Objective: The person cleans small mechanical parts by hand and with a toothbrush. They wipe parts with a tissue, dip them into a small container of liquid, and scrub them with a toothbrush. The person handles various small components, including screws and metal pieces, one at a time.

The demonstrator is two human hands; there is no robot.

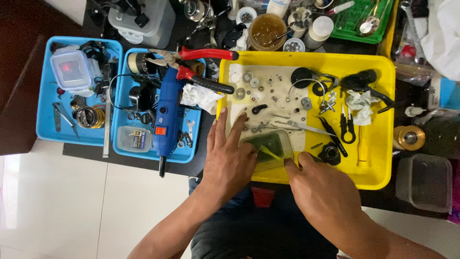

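- My right hand [322, 188] sits nearest me at the near edge of the yellow tray [383, 120], knuckles up; its fingers curl down toward the right side of the small clear container [269, 149], and I cannot tell whether the tips are pinched on anything
- My left hand [229, 160] lies flat just left of that container, fingers spread apart and pointing far, the thumb side resting against the container's left wall, gripping nothing
- The small clear container stands between my two hands on the near part of the tray, holding dark greenish liquid with a thin yellow-green stick [271, 153] lying in it
- Just right of my right hand, a round black part [329, 153] lies on the tray
- Farther in, a white sheet [268, 96] covers the left half of the tray, dotted with small screws, washers and gears
- On the right half lie black-handled small scissors [346, 128], crumpled white tissue [360, 104] and a black handle piece [359, 79]
- Left of the tray, a blue rotary tool [167, 117] lies across a blue tray [125, 86], with red-handled pliers [201, 64] at its far end
- Farther left, a second blue tray [45, 96] holds a clear lidded box [72, 69] and a metal spool [87, 116]
- Beyond the yellow tray stands a jar of amber grease [267, 31], and to its right a green basket [364, 19]
- At the right, off the tray, stands a gold spool [408, 137], with an empty clear tub [424, 182] nearer me
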